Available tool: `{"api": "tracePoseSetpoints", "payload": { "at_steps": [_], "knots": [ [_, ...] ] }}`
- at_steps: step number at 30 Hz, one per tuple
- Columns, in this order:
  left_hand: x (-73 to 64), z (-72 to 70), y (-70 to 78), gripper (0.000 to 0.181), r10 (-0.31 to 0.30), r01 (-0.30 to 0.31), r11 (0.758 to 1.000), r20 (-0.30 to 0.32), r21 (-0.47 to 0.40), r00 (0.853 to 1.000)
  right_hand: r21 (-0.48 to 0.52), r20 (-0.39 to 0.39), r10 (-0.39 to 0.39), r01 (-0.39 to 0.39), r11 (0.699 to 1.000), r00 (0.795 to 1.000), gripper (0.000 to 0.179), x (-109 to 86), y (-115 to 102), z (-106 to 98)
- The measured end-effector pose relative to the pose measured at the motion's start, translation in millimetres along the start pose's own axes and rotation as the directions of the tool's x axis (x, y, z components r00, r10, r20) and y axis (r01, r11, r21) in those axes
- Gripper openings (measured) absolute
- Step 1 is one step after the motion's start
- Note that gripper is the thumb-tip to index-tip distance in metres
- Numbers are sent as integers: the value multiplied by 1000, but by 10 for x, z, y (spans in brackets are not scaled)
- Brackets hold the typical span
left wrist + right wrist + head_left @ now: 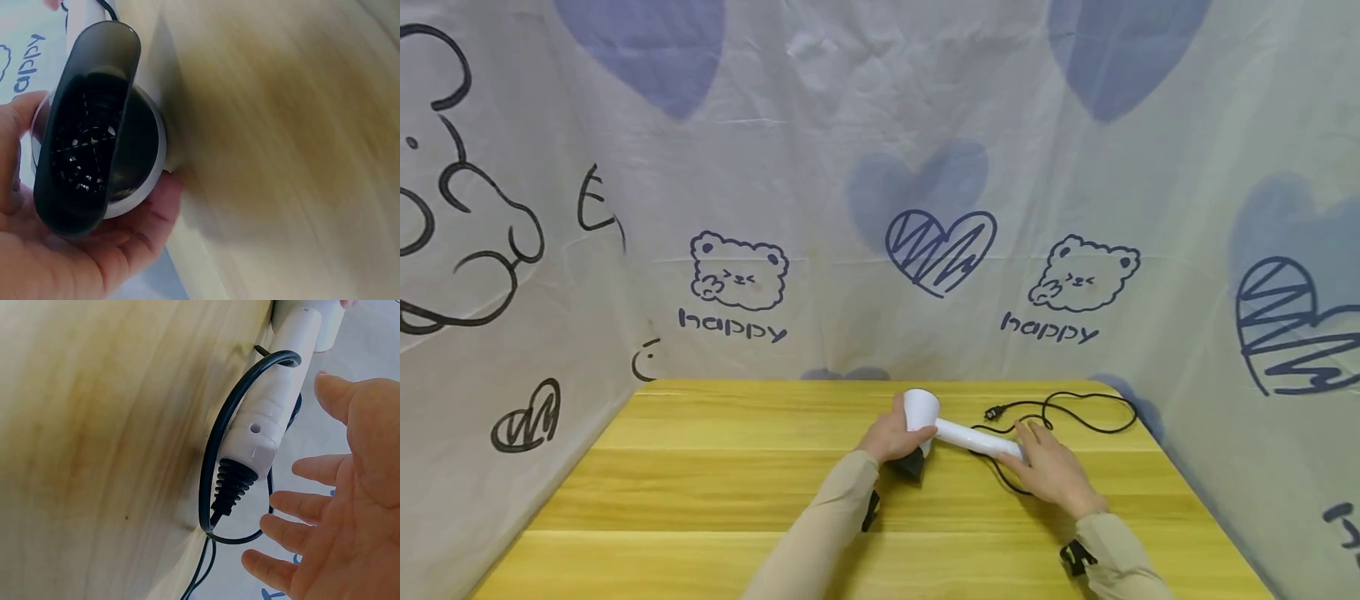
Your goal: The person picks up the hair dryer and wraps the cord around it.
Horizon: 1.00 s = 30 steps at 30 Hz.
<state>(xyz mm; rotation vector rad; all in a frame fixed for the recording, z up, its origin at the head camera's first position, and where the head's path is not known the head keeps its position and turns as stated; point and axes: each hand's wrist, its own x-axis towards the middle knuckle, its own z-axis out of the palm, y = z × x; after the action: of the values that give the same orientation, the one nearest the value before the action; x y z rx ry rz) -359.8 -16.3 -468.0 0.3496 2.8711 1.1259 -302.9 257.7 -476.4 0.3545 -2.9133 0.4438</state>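
A white hair dryer (921, 408) with a dark nozzle (909, 467) lies near the middle of the table. My left hand (887, 435) grips its barrel, fingers and thumb around the sides. In the left wrist view the flattened nozzle (115, 47) faces the camera, a dark grille inside. The handle (976, 439) points right toward my right hand (1054, 468). Its fingers are spread beside the handle's end in the right wrist view, holding nothing. A black cord (214, 444) leaves the ribbed sleeve (235, 481) at that end and loops around the handle.
Behind the handle, the cord runs back right in loose loops, with its plug (993, 413) lying on the wooden-patterned table (700, 492). Printed cloth (850, 100) with hearts and bears hangs behind and along both sides.
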Motion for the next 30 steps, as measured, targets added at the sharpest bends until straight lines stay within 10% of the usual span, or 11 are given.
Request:
{"api": "tracePoseSetpoints", "payload": {
  "at_steps": [10,18,25,30],
  "knots": [
    [-28,-93,-153,102,-130,127,983,-14,-133,991,-6,29,34,-34,999,999,77,-20,40,-36],
    [-101,-235,-347,74,-209,208,878,47,-430,977,156,174,131,-158,975,976,99,-35,61,-22],
    [-183,-407,-442,63,-231,251,769,111,-588,967,434,161,147,-204,878,976,30,55,9,-14],
    [-244,-468,-442,67,-234,273,681,151,-679,960,645,190,139,-230,729,972,36,88,-37,-91]
  ]
}}
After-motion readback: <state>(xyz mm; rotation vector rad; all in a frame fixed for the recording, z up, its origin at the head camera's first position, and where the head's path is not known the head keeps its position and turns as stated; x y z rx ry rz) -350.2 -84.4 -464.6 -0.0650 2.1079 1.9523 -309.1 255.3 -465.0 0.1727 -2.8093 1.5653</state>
